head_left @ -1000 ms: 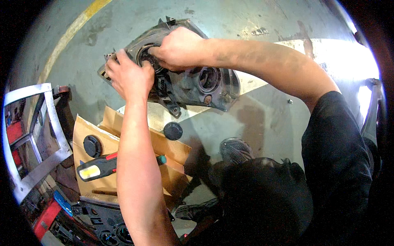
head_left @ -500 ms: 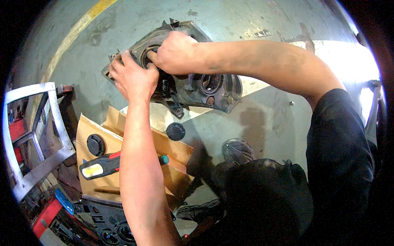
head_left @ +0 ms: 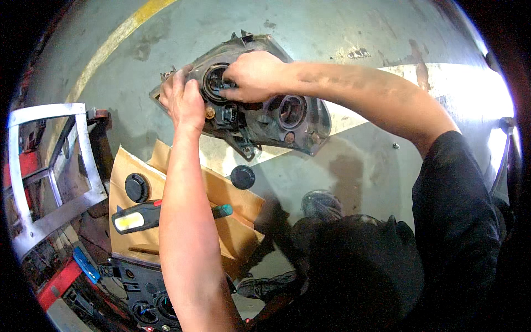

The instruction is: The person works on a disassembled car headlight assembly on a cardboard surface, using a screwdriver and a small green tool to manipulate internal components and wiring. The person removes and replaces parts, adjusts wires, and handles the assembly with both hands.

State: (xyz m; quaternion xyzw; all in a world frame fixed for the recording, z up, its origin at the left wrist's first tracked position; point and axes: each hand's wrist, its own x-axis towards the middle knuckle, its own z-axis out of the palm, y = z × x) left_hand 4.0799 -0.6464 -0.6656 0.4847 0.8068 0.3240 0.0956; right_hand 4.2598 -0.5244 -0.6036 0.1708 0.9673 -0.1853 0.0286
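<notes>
A dark, dusty car headlight [head_left: 260, 119] lies on the floor with its back up, showing two round openings and a black connector [head_left: 228, 115]. My left hand [head_left: 187, 105] holds its left side, fingers bent over the edge and thumb beside the larger opening [head_left: 214, 80]. My right hand [head_left: 257, 76] reaches into that opening from the right. Its thumb and fingers are curled at the bulb seat; whatever sits between them is hidden. The second round opening [head_left: 292, 112] is uncovered, to the right of my right hand.
Below the headlight, flattened cardboard [head_left: 123, 166] carries a round black cap [head_left: 137, 188] and a work light [head_left: 135, 217]. Another black cap [head_left: 243, 177] lies at the cardboard's edge. A second black lamp housing [head_left: 133, 285] is at lower left, near a white metal frame [head_left: 50, 226].
My right hand has drawn back a little to the right, showing more of the larger opening. My left hand still holds the headlight's left side. The whole view has shifted slightly.
</notes>
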